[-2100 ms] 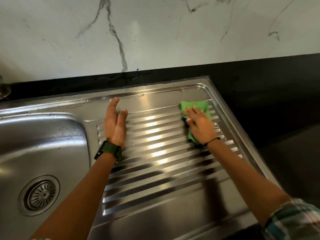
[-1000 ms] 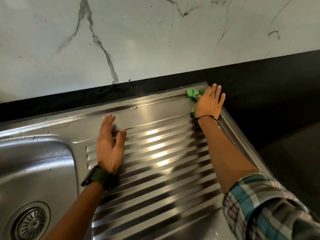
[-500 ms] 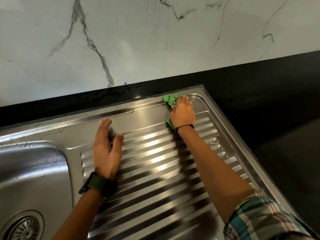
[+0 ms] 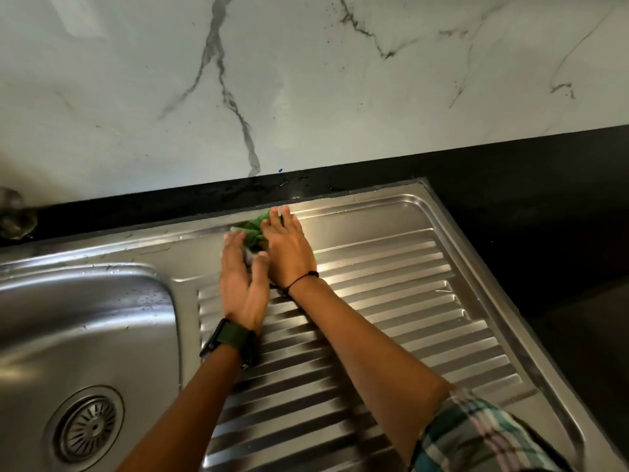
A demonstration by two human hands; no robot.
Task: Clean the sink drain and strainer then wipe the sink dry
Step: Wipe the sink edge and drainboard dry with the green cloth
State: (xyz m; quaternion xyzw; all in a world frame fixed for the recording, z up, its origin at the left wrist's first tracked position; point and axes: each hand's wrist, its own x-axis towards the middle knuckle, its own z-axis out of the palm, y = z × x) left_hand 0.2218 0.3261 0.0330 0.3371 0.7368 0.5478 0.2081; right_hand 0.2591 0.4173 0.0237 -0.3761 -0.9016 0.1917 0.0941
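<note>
A stainless steel sink unit fills the view, with its basin at the left and a ribbed drainboard at the right. The round strainer sits in the drain at the basin's bottom. My right hand presses flat on a bunched green cloth at the drainboard's far edge. My left hand, with a watch on its wrist, rests flat on the steel beside it, fingers straight and touching the cloth's left side.
A white marble wall rises behind a black counter strip. Black counter continues to the right of the drainboard. Water droplets dot the basin's far wall. A blurred tap base shows at the far left.
My right hand has slid the green cloth leftward along the drainboard's far edge, from the right corner until it meets my left hand. My left hand has stayed on the drainboard.
</note>
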